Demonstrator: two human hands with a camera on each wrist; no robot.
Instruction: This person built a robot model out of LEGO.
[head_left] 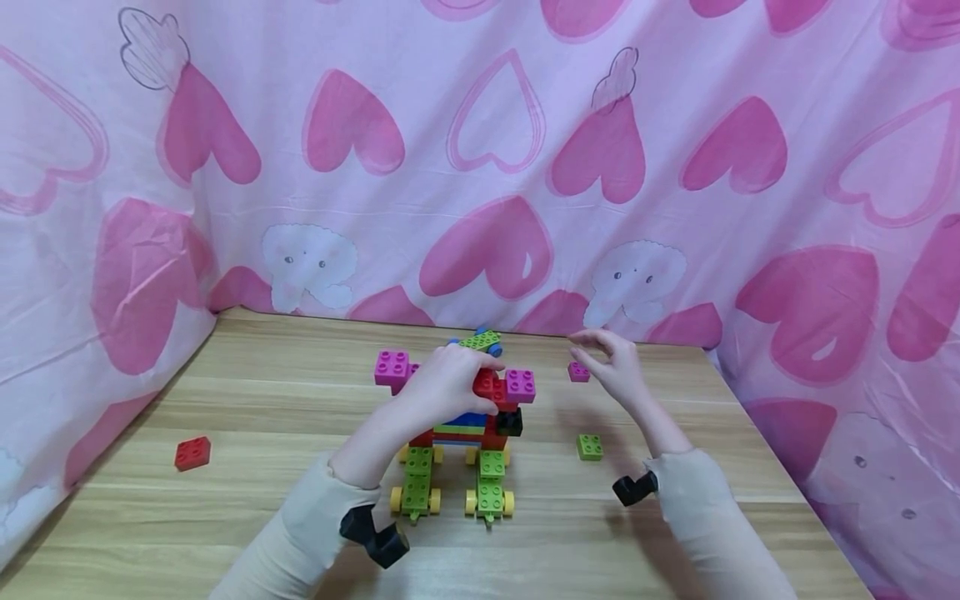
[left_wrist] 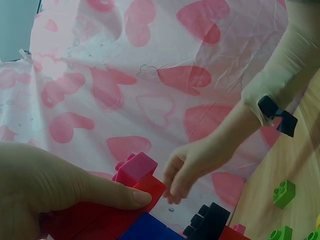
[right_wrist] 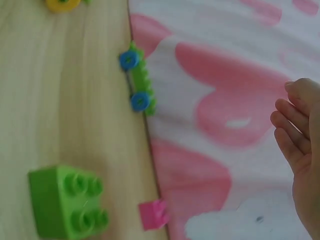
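Observation:
A brick figure stands mid-table on green wheeled bases [head_left: 416, 487] with yellow wheels. Its body has blue, red and black bricks [head_left: 508, 422], and pink bricks [head_left: 521, 386] stick out at both sides. My left hand [head_left: 448, 385] grips its red upper part; in the left wrist view the thumb [left_wrist: 142, 198] lies along a red brick [left_wrist: 151, 189] beside a pink one [left_wrist: 135, 169]. My right hand [head_left: 613, 367] is raised to the right of the figure, fingers loosely bent and holding nothing. Close to it in the head view is a loose pink brick [head_left: 578, 372].
A loose green brick [head_left: 589, 447] lies right of the figure, and a red brick [head_left: 192, 453] lies far left. Behind the figure is a green car base with blue wheels [head_left: 482, 340]. A pink heart-patterned cloth [head_left: 480, 183] hangs along the table's back and sides.

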